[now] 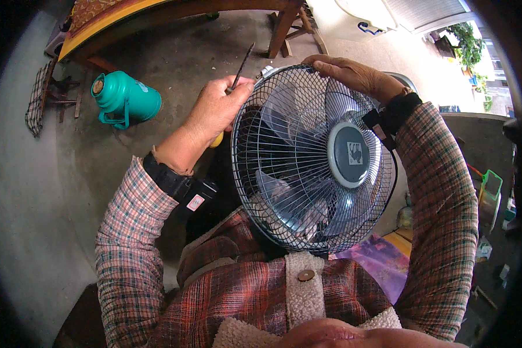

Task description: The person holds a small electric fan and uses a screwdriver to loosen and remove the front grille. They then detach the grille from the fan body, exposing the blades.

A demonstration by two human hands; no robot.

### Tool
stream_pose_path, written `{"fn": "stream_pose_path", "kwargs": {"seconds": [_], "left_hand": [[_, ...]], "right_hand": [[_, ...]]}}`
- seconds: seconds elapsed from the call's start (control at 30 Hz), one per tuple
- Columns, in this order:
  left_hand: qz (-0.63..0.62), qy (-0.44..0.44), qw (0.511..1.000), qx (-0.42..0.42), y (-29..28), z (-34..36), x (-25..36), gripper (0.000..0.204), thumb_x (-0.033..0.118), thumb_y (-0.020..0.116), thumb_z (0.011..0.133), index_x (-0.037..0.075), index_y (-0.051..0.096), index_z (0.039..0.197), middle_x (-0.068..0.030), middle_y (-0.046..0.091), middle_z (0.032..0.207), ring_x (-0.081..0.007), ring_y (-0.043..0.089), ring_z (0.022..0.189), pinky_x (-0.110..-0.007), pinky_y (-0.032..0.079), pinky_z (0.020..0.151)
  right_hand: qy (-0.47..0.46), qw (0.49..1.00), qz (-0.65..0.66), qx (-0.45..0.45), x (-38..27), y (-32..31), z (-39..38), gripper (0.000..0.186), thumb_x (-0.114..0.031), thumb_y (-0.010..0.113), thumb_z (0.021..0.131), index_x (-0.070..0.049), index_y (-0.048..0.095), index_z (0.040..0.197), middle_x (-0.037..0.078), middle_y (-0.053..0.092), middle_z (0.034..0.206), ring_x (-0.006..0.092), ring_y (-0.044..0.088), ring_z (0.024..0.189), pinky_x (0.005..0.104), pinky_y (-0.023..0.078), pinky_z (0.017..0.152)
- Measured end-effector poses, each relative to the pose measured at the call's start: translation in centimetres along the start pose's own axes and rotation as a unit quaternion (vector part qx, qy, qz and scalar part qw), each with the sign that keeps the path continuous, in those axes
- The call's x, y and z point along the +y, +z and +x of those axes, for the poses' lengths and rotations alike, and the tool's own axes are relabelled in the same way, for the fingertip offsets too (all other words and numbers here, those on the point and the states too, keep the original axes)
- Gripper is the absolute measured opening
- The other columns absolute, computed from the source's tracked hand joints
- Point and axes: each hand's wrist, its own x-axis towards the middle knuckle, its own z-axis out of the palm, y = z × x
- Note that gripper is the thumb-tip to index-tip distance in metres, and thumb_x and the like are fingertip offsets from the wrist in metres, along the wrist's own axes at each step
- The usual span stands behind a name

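Observation:
An electric fan (349, 155) with a round black wire guard, clear blades and a grey hub leans against my front. My left hand (213, 107) is closed round a screwdriver (245, 65) beside the guard's left edge. The screwdriver's dark metal shaft points up and away from me, and a bit of its yellow handle shows below the hand. On the guard's far rim lies my right hand (354, 76), thumb on the front and fingers over the edge, gripping it. The back of the fan is hidden from view.
A teal thermos flask (134, 100) with a cork stopper stands on the concrete floor at the left. Beyond it is a wooden table (156, 23). A dark table (490, 139) with small things, among them a green plastic frame (491, 185), is on the right.

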Motion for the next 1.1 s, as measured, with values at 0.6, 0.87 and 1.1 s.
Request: {"fn": "stream_pose_path", "kwargs": {"seconds": [0.6, 0.87, 1.1], "left_hand": [[0.038, -0.043, 0.998, -0.032, -0.3, 3.2, 0.8, 0.015, 0.021, 0.059, 0.087, 0.007, 0.059, 0.084, 0.0016, 0.057, 0.077, -0.0063, 0.05, 0.071, -0.022, 0.041, 0.065], [0.131, 0.05, 0.988, -0.071, -0.7, 4.0, 0.8, 0.016, 0.023, 0.057, 0.088, 0.008, 0.058, 0.083, 0.0039, 0.053, 0.069, -0.0041, 0.046, 0.062, -0.022, 0.038, 0.057], [0.023, -0.016, 0.997, -0.077, -0.9, 3.9, 0.5, 0.019, 0.026, 0.06, 0.088, 0.007, 0.059, 0.085, 0.0047, 0.053, 0.064, -0.0032, 0.043, 0.054, -0.02, 0.034, 0.048]], "right_hand": [[0.011, 1.0, 0.005, -0.005, -0.5, -0.2, -0.4, 0.068, -0.059, 0.031, 0.092, -0.007, 0.043, 0.133, 0.019, 0.046, 0.134, 0.0333, 0.043, 0.125, 0.0437, 0.029, 0.109], [-0.003, 1.0, 0.014, -0.004, 0.0, -0.2, -0.4, 0.073, -0.066, 0.033, 0.087, -0.01, 0.044, 0.134, 0.019, 0.047, 0.132, 0.0331, 0.044, 0.124, 0.0489, 0.027, 0.109], [0.017, 1.0, -0.011, -0.004, 0.0, 0.0, -0.3, 0.067, -0.059, 0.028, 0.093, -0.008, 0.042, 0.135, 0.02, 0.046, 0.133, 0.0355, 0.042, 0.126, 0.0444, 0.027, 0.11]]}}
